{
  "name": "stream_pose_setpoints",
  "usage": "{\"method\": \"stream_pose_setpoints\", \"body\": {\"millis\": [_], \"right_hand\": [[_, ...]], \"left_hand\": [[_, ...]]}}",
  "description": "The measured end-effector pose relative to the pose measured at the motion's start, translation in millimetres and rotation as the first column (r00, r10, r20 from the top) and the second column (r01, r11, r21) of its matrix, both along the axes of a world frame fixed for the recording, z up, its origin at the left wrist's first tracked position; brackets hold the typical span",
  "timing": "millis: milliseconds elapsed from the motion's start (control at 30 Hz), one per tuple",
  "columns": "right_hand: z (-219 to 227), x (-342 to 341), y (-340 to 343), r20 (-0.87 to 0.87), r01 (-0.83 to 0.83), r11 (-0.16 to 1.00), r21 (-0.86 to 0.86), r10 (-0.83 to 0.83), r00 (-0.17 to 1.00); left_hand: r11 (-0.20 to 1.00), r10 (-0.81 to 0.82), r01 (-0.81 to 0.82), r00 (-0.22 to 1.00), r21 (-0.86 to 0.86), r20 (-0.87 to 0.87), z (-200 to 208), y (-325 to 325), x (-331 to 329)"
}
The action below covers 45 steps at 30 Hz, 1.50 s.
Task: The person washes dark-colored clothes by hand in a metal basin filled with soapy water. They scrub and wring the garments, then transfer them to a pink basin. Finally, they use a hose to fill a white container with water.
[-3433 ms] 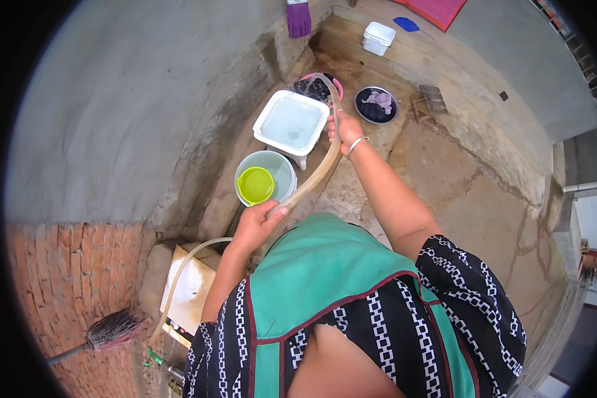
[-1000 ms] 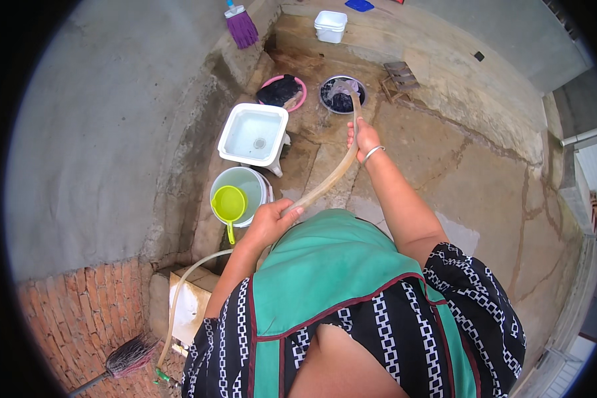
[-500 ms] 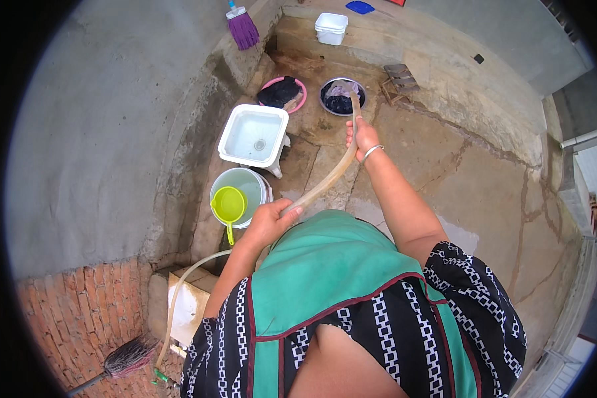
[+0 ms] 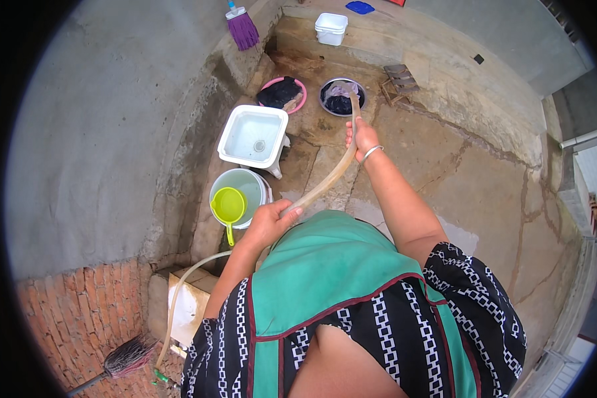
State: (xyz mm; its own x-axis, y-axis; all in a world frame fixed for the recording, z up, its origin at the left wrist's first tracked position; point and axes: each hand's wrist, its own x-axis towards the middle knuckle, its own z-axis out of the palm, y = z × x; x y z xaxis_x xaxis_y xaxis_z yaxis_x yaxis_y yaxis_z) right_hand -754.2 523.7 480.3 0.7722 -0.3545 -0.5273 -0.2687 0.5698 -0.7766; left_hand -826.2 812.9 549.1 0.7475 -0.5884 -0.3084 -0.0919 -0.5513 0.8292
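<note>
A pale, see-through hose point(image 4: 333, 174) runs between my two hands. My right hand point(image 4: 362, 138), with a bangle at its wrist, is closed around it near the front end. My left hand point(image 4: 272, 221) grips it farther back, close to my green apron point(image 4: 338, 278). Beyond my right hand, the hose's end points over a metal basin point(image 4: 326, 110) that holds dark and light purple cloth point(image 4: 339, 104). Behind my left arm the hose carries on down to a green tap fitting point(image 4: 159, 375) at the lower left.
A pink basin point(image 4: 304, 99) holds dark cloth. Nearer stand a white sink point(image 4: 280, 126) on legs and a white bucket point(image 4: 266, 192) of water with a green dipper point(image 4: 228, 205). A small folding stool point(image 4: 400, 83), a white tub point(image 4: 331, 30) and a purple mop point(image 4: 243, 30) are farther off.
</note>
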Motion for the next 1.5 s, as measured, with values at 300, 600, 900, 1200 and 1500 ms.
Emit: {"method": "stream_pose_setpoints", "body": {"millis": [300,600,900,1200,1500], "right_hand": [[-3.2,0.0,-2.1,0.007,0.006,1.000,0.005,-0.006,1.000],[-8.2,-0.1,-4.0,0.008,0.009,1.000,0.016,-0.010,1.000],[-8.4,-1.8,-2.8,0.012,0.006,1.000,0.014,-0.006,1.000],[-7.6,-3.1,-3.9,0.017,0.029,1.000,0.008,-0.029,0.999],[-9.4,-23.9,-25.5,-0.002,0.138,0.990,0.011,-0.138,0.990]], "left_hand": [[1.000,0.000,0.000,1.000,0.015,-0.001,1.6,-2.6,0.3],[1.000,-0.006,0.006,1.000,0.011,0.000,-3.0,-1.7,-0.2],[1.000,-0.002,0.002,1.000,-0.005,0.007,-4.7,-1.1,-2.4],[1.000,0.009,-0.009,1.000,-0.021,0.015,-4.6,-2.2,-5.1],[0.997,-0.080,0.081,0.993,-0.001,0.087,-11.0,-16.7,-1.9]]}}
